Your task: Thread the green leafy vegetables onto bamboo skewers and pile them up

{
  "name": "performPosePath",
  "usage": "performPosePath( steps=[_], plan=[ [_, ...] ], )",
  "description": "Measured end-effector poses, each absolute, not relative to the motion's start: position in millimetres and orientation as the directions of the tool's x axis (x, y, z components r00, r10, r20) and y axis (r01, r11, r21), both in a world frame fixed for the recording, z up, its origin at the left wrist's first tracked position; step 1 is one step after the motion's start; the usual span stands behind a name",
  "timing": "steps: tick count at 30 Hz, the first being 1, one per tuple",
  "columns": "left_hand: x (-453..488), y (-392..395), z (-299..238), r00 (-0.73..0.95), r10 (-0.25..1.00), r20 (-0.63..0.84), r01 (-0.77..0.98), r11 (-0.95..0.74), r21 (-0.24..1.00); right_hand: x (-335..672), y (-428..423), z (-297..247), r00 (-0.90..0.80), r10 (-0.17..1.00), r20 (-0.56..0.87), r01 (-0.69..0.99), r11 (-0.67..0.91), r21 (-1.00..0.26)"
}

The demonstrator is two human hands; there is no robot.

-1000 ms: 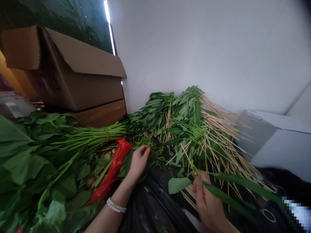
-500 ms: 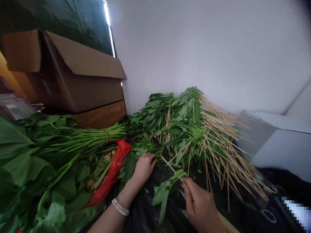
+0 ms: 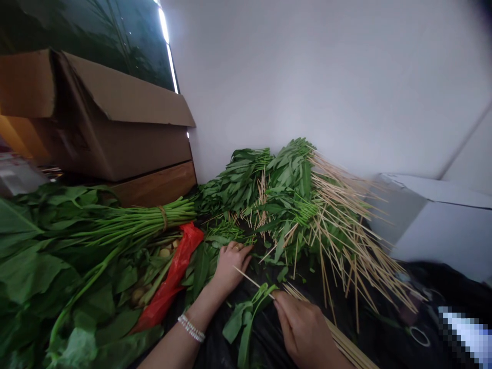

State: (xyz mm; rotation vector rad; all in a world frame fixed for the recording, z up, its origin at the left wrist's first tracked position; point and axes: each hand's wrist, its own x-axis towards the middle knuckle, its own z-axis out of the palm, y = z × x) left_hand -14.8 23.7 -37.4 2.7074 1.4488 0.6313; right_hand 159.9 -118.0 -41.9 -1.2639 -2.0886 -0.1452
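My right hand (image 3: 302, 323) is closed on a bamboo skewer (image 3: 251, 280), whose tip points up and left. Threaded on it just ahead of my fingers are green leaves on folded stems (image 3: 246, 318), hanging down over black plastic. My left hand (image 3: 229, 264), with a beaded bracelet at the wrist, reaches to a small pile of loose leafy greens (image 3: 226, 230). Its fingers stretch over the edge of that pile, with the thumb apart; the fingertips are partly hidden. Behind, several skewered bunches of greens (image 3: 290, 169) lie heaped, their bare skewers (image 3: 346, 220) fanning out to the right.
A tied bundle of large-leaved stems (image 3: 146, 218) fills the left side, beside a red plastic bag (image 3: 172, 279). An open cardboard box (image 3: 134, 143) stands behind it against the white wall. More skewers (image 3: 346, 341) lie under my right forearm. A white box (image 3: 442, 230) sits at right.
My right hand has moved left with the skewer and its greens, closer to my left hand. My left fingers have stretched further out over the loose greens. The view has shifted slightly.
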Motion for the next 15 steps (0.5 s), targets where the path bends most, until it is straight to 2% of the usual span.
performPosePath(
  steps=[7, 10, 13, 15],
  plan=[
    [-15, 25, -38, 0.488, 0.807, 0.333, 0.795, -0.568, 0.212, 160, -118, -43, -0.307, 0.742, 0.596, 0.813, 0.530, -0.241],
    [-17, 23, -30, 0.464, 0.752, 0.468, 0.727, -0.625, 0.284, 160, -118, -43, -0.297, 0.739, 0.604, 0.810, 0.530, -0.251],
    [-21, 17, -17, 0.322, 0.665, 0.674, 0.607, -0.691, 0.391, 160, -118, -42, -0.288, 0.743, 0.604, 0.811, 0.525, -0.258],
    [-23, 13, -9, 0.214, 0.632, 0.745, 0.499, -0.726, 0.472, 160, -118, -41, -0.286, 0.744, 0.604, 0.817, 0.519, -0.251]
  ],
)
